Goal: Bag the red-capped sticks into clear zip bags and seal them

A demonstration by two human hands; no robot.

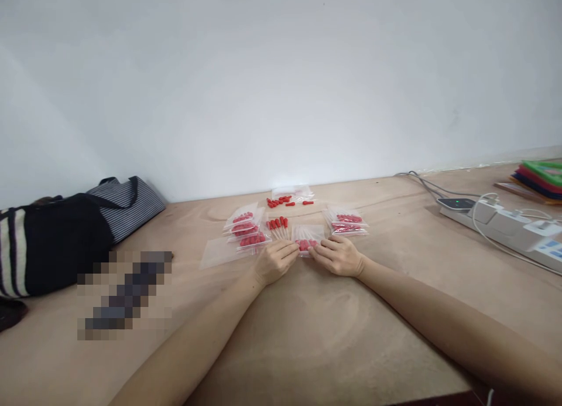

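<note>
A small clear zip bag [308, 235] with several red-capped sticks inside lies on the wooden table, its near edge between my two hands. My left hand [275, 262] has its fingers closed on the bag's left edge. On the right edge, the fingers of my right hand [338, 256] are pressed together on the same bag. Several loose droppers with red caps [278, 223] lie just beyond my left hand. Filled bags [244, 229] are stacked to the left, and another stack of filled bags [349, 219] is at the right.
Loose red caps [279, 202] lie by a clear bag [301, 191] near the wall. A flat bag [219, 253] is at the left, beyond it a black bag [65, 242]. On the right are a power strip [513, 221], cables and a colourful stack [540, 180].
</note>
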